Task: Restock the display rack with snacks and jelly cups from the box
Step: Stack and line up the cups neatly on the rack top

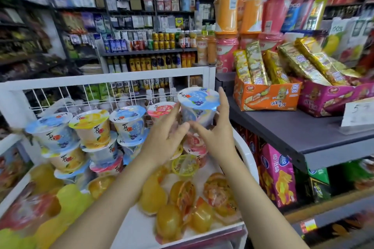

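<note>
A white display rack (208, 76) with a wire-grid back fills the lower left and centre of the frame. Stacked jelly cups (91, 127) with blue, yellow and pink lids crowd its back half, several tilted toward the camera, and small orange and yellow fruit jellies (182, 194) lie loose at the front. At centre frame, a blue-lidded jelly cup (199, 104) is held above a pink-lidded cup (162, 109) and beside the stacks, near the rack's right rear corner. It stands nearly upright, its axis vertical with a slight lean, its wide lid end up and its narrower base down.

The left hand (168, 129) touches the cup's left side with fingers reaching up along the wall and thumb curved under the base. The right hand (216, 127) cradles the right side, fingers extended upward past the lid rim, thumb pointing left beneath the cup, meeting the left thumb.

To the right, a grey shelf (303, 137) carries an orange box (267, 97) and a pink box (332, 99) full of long gold snack packs (257, 62). Drink bottles line blurred shelves behind.
</note>
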A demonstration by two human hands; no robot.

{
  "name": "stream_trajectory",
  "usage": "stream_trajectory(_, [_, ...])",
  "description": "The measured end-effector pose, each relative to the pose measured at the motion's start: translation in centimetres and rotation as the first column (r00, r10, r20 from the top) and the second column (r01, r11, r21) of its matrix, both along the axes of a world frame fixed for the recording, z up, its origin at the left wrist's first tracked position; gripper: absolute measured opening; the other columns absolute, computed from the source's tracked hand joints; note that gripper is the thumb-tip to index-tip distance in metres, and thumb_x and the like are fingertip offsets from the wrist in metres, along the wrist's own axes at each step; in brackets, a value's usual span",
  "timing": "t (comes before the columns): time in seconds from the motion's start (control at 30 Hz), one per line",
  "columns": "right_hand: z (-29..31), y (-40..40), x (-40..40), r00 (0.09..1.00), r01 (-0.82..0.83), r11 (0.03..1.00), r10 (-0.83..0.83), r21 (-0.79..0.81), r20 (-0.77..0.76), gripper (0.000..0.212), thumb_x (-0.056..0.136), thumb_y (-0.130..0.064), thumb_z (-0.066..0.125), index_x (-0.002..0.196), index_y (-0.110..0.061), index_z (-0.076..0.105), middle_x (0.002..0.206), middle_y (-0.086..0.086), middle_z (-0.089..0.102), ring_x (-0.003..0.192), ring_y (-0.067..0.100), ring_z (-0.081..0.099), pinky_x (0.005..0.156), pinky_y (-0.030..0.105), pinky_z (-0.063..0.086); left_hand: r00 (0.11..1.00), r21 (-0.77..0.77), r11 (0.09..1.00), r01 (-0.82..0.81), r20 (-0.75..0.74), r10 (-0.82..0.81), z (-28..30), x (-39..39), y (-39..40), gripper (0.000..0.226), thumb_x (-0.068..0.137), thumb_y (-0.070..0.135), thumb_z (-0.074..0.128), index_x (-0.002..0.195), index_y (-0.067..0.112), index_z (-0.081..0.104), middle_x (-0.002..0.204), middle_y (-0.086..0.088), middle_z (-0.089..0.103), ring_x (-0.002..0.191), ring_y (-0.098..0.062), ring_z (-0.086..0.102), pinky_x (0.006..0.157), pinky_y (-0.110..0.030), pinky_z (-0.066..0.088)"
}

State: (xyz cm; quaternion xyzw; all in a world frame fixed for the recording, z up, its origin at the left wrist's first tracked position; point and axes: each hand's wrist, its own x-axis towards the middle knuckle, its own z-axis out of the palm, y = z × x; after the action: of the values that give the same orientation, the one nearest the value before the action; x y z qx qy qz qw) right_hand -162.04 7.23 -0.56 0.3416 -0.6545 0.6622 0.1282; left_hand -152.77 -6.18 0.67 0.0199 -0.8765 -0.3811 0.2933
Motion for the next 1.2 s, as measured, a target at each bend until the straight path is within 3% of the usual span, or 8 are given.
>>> stream_trajectory(0.17, [3.4, -2.1, -4.1, 0.991, 0.128, 0.989, -0.126, 0.078, -0.036, 0.110, 0.080, -0.030, 0.082, 0.157, -0.035, 0.005, 0.161, -0.006, 0.028, 0.141, 0.003, 0.032, 0.088, 0.015, 0.045, 0.991, -0.200, 0.975, -0.097, 0.071, 0.114, 3.5, -4.6, -2.1, 0.060, 0.102, 0.047, 0.042, 0.154, 0.043, 0.012, 0.151, 0.001, 0.042, 0.134, -0.019, 0.041, 0.107, -0.041, 0.037])
stream_trajectory(0.33, [1.7, -4.6, -6.7, 0.976, 0.168, 0.952, -0.197, 0.256, 0.092, 0.112, 0.083, -0.040, 0.078, 0.158, -0.029, -0.005, 0.157, 0.003, 0.036, 0.134, 0.027, 0.048, 0.096, 0.041, 0.048, 0.942, -0.436, 0.889, -0.137, 0.219, 0.253, 1.9, -6.6, -4.6, 0.059, 0.103, 0.034, 0.038, 0.157, 0.033, 0.015, 0.148, -0.003, 0.045, 0.138, -0.027, 0.037, 0.111, -0.045, 0.028])
stream_trajectory(0.5, [0.4, -5.6, -8.0, 0.952, 0.260, 0.907, -0.298, 0.332, 0.068, 0.100, 0.082, -0.045, 0.076, 0.156, -0.015, 0.017, 0.151, 0.009, 0.042, 0.137, 0.028, 0.042, 0.105, 0.051, 0.043, 0.913, -0.590, 0.774, -0.230, 0.146, 0.382, -0.9, -6.7, -5.9, 0.056, 0.104, 0.047, 0.034, 0.155, 0.023, 0.031, 0.160, 0.001, 0.032, 0.148, -0.020, 0.026, 0.121, -0.041, 0.017])
stream_trajectory(0.63, [-0.1, -6.2, -8.2, 0.961, 0.224, 0.950, -0.252, 0.218, 0.110, 0.085, 0.082, -0.035, 0.078, 0.148, -0.012, 0.030, 0.138, 0.008, 0.052, 0.129, 0.024, 0.049, 0.100, 0.042, 0.049, 0.916, -0.594, 0.763, -0.254, 0.106, 0.388, -1.4, -6.8, -6.1, 0.057, 0.104, 0.049, 0.034, 0.154, 0.023, 0.032, 0.160, 0.001, 0.032, 0.149, -0.019, 0.024, 0.120, -0.038, 0.011])
stream_trajectory(0.87, [-0.5, -6.2, -8.2, 0.955, 0.237, 0.959, -0.259, 0.152, 0.147, 0.071, 0.082, -0.028, 0.080, 0.138, -0.014, 0.039, 0.115, -0.009, 0.050, 0.101, 0.006, 0.054, 0.066, -0.001, 0.039, 0.912, -0.608, 0.755, -0.247, 0.118, 0.393, -1.7, -7.1, -6.5, 0.058, 0.103, 0.051, 0.034, 0.154, 0.025, 0.032, 0.160, 0.001, 0.032, 0.149, -0.018, 0.024, 0.121, -0.037, 0.012])
stream_trajectory(1.03, [-0.3, -5.8, -6.0, 0.956, 0.232, 0.967, -0.246, 0.102, 0.161, 0.083, 0.085, -0.024, 0.076, 0.151, -0.013, 0.026, 0.146, 0.005, 0.041, 0.133, 0.016, 0.043, 0.103, 0.023, 0.042, 0.919, -0.613, 0.760, -0.217, 0.135, 0.371, -1.4, -6.8, -6.5, 0.061, 0.102, 0.052, 0.036, 0.155, 0.023, 0.030, 0.162, 0.001, 0.028, 0.150, -0.019, 0.020, 0.121, -0.038, 0.010])
stream_trajectory(1.13, [-1.5, -4.5, -2.4, 0.948, 0.317, 0.943, -0.317, 0.104, -0.014, 0.076, 0.086, -0.020, 0.074, 0.148, -0.010, 0.031, 0.147, 0.006, 0.036, 0.136, 0.014, 0.034, 0.104, 0.018, 0.032, 0.955, -0.598, 0.780, -0.184, 0.080, 0.286, -1.4, -5.4, -6.3, 0.063, 0.100, 0.048, 0.042, 0.155, 0.022, 0.025, 0.165, 0.000, 0.014, 0.153, -0.019, 0.006, 0.124, -0.042, 0.003])
stream_trajectory(1.2, [-3.2, -3.4, -0.5, 0.953, 0.300, 0.943, -0.287, 0.146, -0.101, 0.052, 0.089, -0.017, 0.070, 0.135, -0.011, 0.048, 0.129, 0.002, 0.051, 0.119, 0.006, 0.047, 0.096, 0.010, 0.038, 0.976, -0.598, 0.774, -0.210, -0.076, 0.206, -2.3, -3.3, -5.3, 0.055, 0.099, 0.039, 0.047, 0.149, 0.018, 0.040, 0.160, -0.005, 0.029, 0.149, -0.024, 0.021, 0.122, -0.044, 0.015])
